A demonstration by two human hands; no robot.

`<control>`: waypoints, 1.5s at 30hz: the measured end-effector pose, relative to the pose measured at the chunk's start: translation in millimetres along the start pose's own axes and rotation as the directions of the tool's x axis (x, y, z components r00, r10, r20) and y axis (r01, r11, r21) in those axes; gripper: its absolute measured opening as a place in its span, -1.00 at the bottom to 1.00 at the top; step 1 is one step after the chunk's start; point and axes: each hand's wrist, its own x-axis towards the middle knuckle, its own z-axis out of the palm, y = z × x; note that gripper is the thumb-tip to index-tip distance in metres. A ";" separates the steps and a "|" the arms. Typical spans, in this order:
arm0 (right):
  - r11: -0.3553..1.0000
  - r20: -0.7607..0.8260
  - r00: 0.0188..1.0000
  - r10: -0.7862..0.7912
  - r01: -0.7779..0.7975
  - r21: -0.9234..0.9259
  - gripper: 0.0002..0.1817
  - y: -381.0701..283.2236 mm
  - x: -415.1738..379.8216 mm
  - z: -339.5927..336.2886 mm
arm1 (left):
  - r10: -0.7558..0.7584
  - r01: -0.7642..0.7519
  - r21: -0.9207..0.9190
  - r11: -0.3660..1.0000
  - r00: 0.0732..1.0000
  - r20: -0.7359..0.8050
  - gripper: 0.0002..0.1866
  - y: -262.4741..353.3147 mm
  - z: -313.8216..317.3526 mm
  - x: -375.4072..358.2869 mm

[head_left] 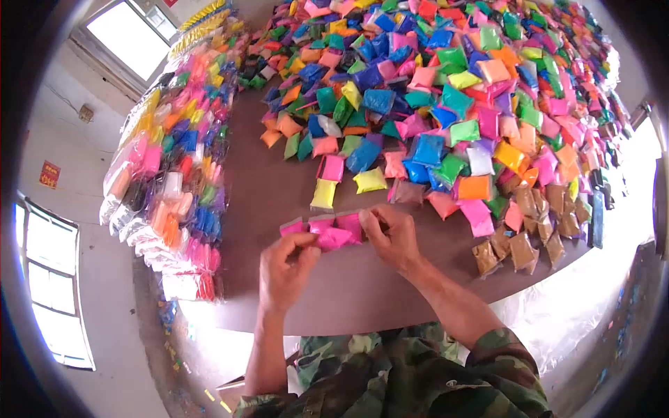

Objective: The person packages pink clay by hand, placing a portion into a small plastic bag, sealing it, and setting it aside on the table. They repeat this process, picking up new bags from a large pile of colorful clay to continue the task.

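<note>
Several small bright pink packets (334, 237) form a short row between my two hands, low over the brown table. My left hand (284, 272) is closed on the left end of the row, its thumb and fingers pinching the packets. At the other end, my right hand (391, 237) pinches the edge of the rightmost pink packet. Just beyond the row lies a yellow packet (323, 194), with another pink packet (332, 168) behind it. A second yellow packet (370, 180) rests to the right of these.
A large heap of colourful packets (378, 101) covers the far and right parts of the brown table (258, 306). Brown packets (523, 252) lie near the right front edge. Stacked clear bags of mixed colours (171, 184) line the left side.
</note>
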 end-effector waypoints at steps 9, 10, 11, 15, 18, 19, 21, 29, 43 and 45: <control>0.847 0.723 0.631 0.280 -0.517 0.124 -0.63 -41.8 1.8 -24.7 | 0.244 -0.241 0.092 0.966 0.970 -0.023 -0.68 6.3 28.7 -20.2; 0.856 0.749 0.619 0.235 -0.496 0.142 -0.61 -38.5 2.5 -24.6 | 0.202 -0.199 0.041 0.979 0.977 -0.070 -0.68 9.9 31.0 -21.3; 0.855 0.732 0.645 0.218 -0.488 0.176 -0.63 -36.1 2.5 -24.4 | 0.157 -0.159 -0.013 0.987 0.981 -0.116 -0.66 15.6 34.9 -22.9; 0.832 0.655 0.730 0.193 -0.475 0.285 -0.68 -27.1 0.0 -24.0 | -0.088 0.048 -0.313 0.949 0.990 -0.113 -0.61 10.5 42.2 -31.7; 0.847 0.637 0.747 0.191 -0.453 0.278 -0.69 -28.3 0.6 -23.6 | -0.218 0.194 -0.490 0.850 0.976 0.008 -0.61 -7.7 48.8 -42.4; 0.859 0.637 0.747 0.190 -0.441 0.261 -0.68 -29.6 0.0 -23.5 | -0.220 0.192 -0.484 0.853 0.975 -0.001 -0.63 -9.2 50.3 -43.4; 0.845 0.663 0.728 0.176 -0.456 0.277 -0.68 -25.5 -5.5 -19.0 | -0.228 0.188 -0.479 0.858 0.973 -0.026 -0.67 -9.8 53.8 -46.3; 0.956 0.674 0.731 0.106 -0.262 0.133 -0.67 -39.9 -41.1 2.4 | -0.197 0.174 -0.258 0.950 0.978 -0.062 -0.83 -31.5 31.9 -75.4; 0.952 0.277 0.934 0.226 -0.272 0.141 -0.75 -43.9 -113.4 19.9 | -0.234 0.249 -0.473 0.845 0.968 0.091 -0.70 -46.9 43.6 -112.6; 0.935 0.279 0.931 0.238 -0.297 0.194 -0.75 -55.3 -110.6 24.9 | -0.213 0.233 -0.430 0.872 0.973 0.094 -0.71 -49.6 38.2 -110.1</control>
